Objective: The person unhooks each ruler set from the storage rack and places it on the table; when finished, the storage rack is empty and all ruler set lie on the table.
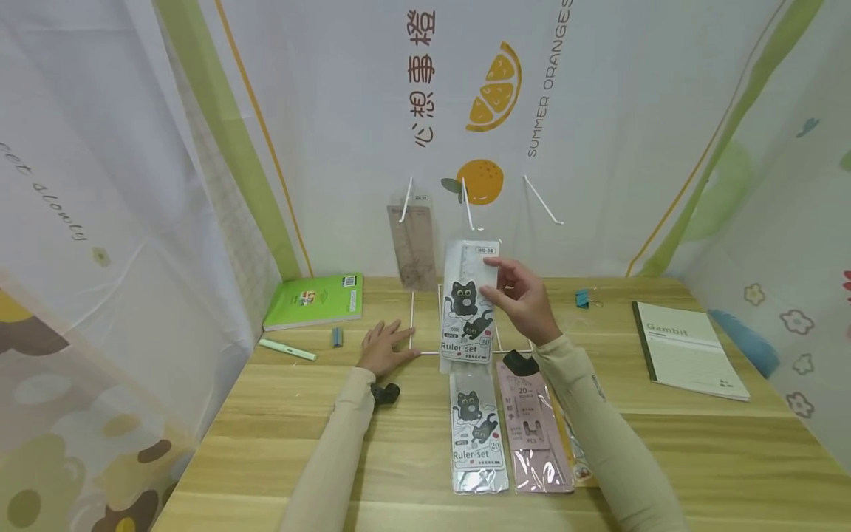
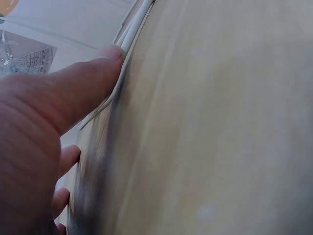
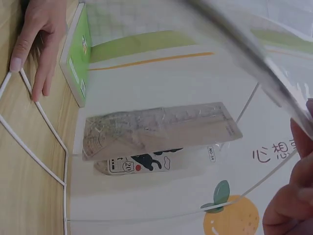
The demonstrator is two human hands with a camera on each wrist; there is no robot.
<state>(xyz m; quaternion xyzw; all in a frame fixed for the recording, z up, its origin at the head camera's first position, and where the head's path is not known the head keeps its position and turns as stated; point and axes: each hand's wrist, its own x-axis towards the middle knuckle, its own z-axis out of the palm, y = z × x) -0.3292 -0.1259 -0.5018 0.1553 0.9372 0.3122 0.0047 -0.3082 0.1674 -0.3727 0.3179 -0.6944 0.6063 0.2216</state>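
My right hand [image 1: 525,299] pinches the upper right edge of a ruler set packet [image 1: 468,303] printed with black cats, upright just below the middle hook [image 1: 468,203] of a white wire rack. In the right wrist view, the packet's edge crosses close to the camera beside my fingers [image 3: 298,196]. My left hand [image 1: 384,349] lies with fingers spread on the table at the rack's base wire [image 1: 425,353]; its thumb [image 2: 93,85] touches the wire. Two overlapping packets [image 3: 161,128] hang from the left hook [image 1: 407,199].
Another cat ruler set [image 1: 477,436] and a pink packet [image 1: 535,436] lie in front of the rack. On the left are a green book [image 1: 315,301], a pale green pen [image 1: 287,349] and a small blue-grey piece [image 1: 337,338]. To the right lie a teal binder clip [image 1: 583,298] and a notebook [image 1: 688,351].
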